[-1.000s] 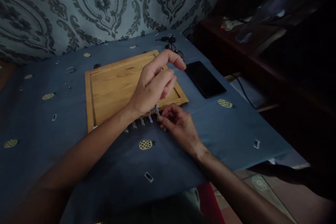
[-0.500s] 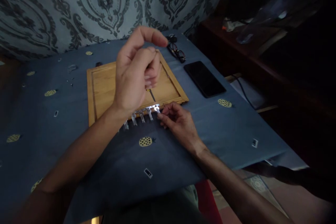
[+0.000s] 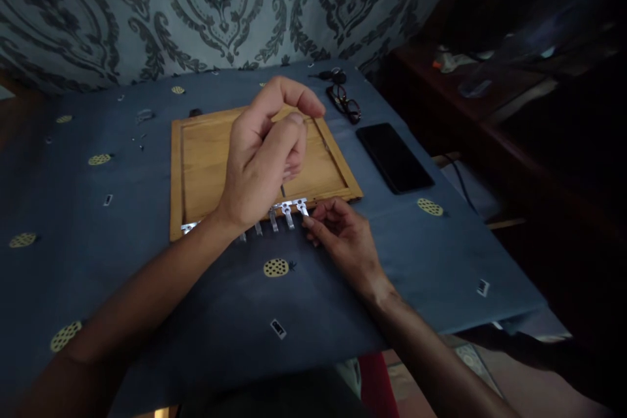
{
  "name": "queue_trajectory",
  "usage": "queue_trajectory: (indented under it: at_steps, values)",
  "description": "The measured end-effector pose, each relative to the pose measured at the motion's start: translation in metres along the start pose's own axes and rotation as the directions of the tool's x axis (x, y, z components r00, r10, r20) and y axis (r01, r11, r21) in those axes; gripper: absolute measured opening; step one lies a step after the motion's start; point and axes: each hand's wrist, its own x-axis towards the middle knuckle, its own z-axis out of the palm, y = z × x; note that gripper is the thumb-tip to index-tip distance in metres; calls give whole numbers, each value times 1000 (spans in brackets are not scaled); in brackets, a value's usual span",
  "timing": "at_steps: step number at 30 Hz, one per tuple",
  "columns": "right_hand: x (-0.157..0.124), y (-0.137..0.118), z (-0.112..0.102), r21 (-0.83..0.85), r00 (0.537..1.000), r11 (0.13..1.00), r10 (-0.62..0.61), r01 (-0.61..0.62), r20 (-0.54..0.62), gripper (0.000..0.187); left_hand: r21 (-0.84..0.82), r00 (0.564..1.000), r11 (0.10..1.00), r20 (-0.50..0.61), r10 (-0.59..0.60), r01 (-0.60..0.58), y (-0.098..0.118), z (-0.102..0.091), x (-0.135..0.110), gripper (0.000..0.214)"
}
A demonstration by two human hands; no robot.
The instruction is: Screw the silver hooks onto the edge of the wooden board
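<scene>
A metal hook rail [image 3: 287,209] with several hooks lies along the near edge of a framed wooden board [image 3: 206,163]. At the rail's right end, my right hand [image 3: 343,235] pinches the last hook between thumb and fingers. My left hand [image 3: 267,153] is raised over the board, its fingers curled and the index finger bent outward. Whatever it may hold is hidden from view. Below it, a thin dark shaft [image 3: 283,191] shows on the board, the rest covered by the hand. My left forearm hides part of the rail.
To the right of the board lie a black phone [image 3: 395,158], eyeglasses [image 3: 343,104] and a small black item [image 3: 337,75]. Tiny metal pieces [image 3: 142,146] and a small clear object [image 3: 145,115] are at the left on the blue tablecloth [image 3: 333,313]. A patterned curtain [image 3: 274,6] hangs behind.
The view has shifted slightly, so everything sits a little further right and lower. Against the board, my left hand is slightly lower; my right hand keeps its pinch on the rail's end.
</scene>
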Motion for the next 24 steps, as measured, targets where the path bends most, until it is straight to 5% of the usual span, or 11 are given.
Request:
queue_trajectory:
  at_steps: [12, 24]
  values:
    - [-3, -6, 0, -44, 999, 998, 43, -44, -21, 33, 76, 993, 993, -67, 96, -91, 20, -21, 12, 25]
    - [-2, -6, 0, -26, 997, 997, 77, -77, -26, 32, 80, 989, 990, -82, 121, -115, 14, -31, 20, 23]
